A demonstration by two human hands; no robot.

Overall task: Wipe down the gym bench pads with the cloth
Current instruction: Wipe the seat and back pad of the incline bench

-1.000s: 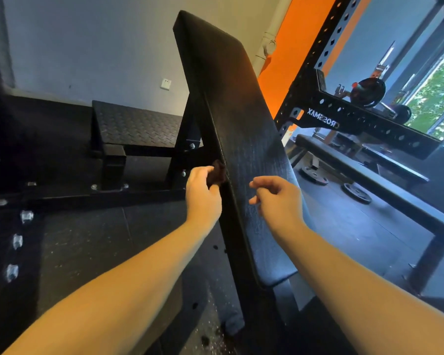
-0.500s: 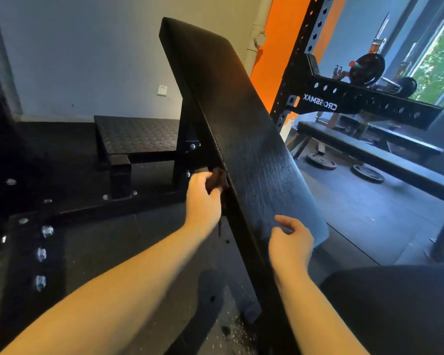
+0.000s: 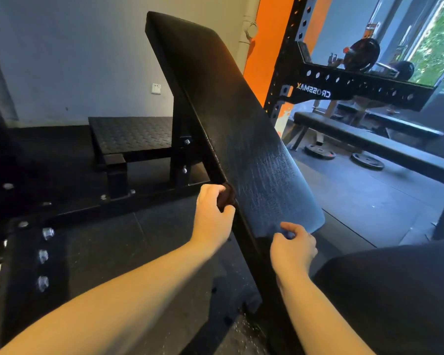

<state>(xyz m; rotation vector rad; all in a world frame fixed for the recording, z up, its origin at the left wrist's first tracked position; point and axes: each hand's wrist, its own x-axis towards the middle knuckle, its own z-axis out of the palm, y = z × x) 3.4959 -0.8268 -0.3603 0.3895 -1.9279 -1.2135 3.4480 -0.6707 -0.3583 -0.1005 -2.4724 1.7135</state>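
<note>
My left hand (image 3: 210, 221) has its grip clamped on the bunched brown cloth (image 3: 226, 198), pressed to the left edge of the tilted back pad (image 3: 228, 111) at mid-frame. My right hand (image 3: 292, 249) sits at the pad's lower end, lower centre-right, fingers curled. Whether that grip pinches the edge or only rests there, I cannot tell. To do this well I'd spread the cloth flatter, run long overlapping strokes along the edge and face, and brace the pad with my right.
</note>
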